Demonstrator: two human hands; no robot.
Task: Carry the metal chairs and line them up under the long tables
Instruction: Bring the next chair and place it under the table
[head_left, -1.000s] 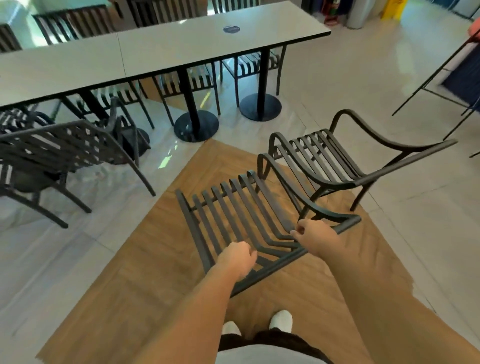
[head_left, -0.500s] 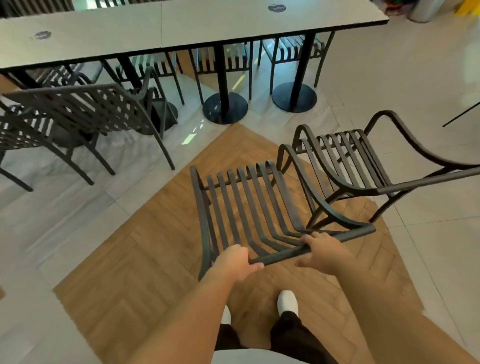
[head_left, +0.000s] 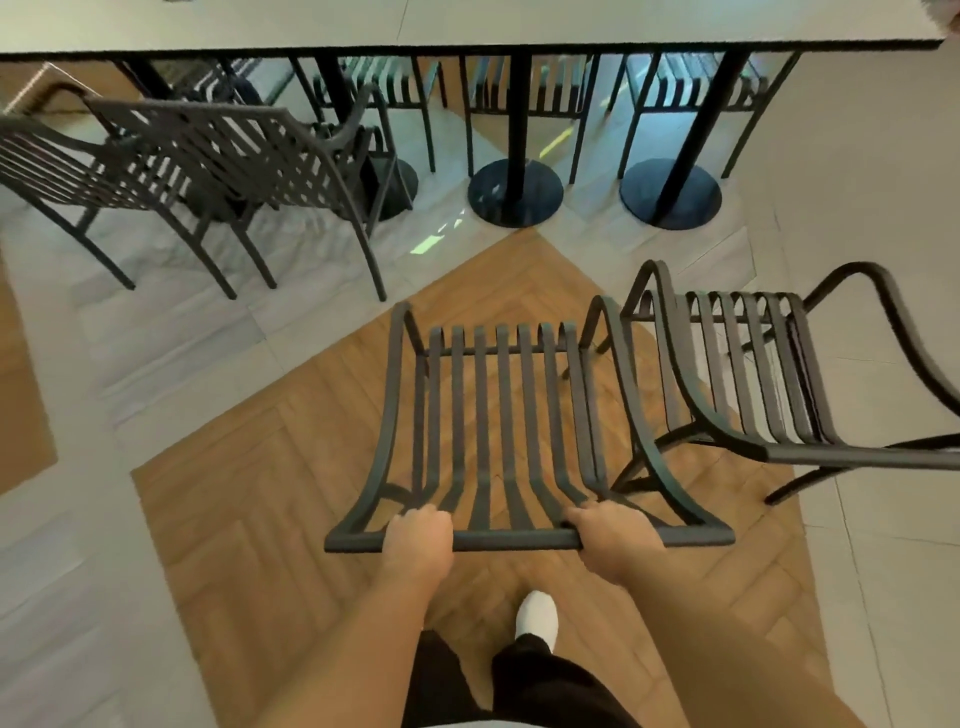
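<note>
While the long desk (head_left: 467, 26) runs across the far side of the room with its pedestal bases (head_left: 515, 193) planted on the tile, the person stands on the wood-patterned floor (head_left: 249, 519) holding a slatted metal chair (head_left: 498, 415) by the top rail of its back. The left hand (head_left: 418, 540) and the right hand (head_left: 615, 538) are each a closed grip wrapped around that rail, set apart on either side of its middle, so the chair hangs square in front of the body with its seat pointing at the desk. A second loose chair (head_left: 743, 374) sits just beside it on the right, their arms nearly touching, and two parked chairs (head_left: 218, 161) stand at the desk's near edge to the left. The open stretch between those and the right-hand pedestal looks like the slot to aim for. To do this well, I'd say keep both hands level so the legs don't swing into the neighbour, walk it straight forward, steer the front legs clear of the round bases, and set it down parallel with the parked ones before sliding it in under the edge.
</note>
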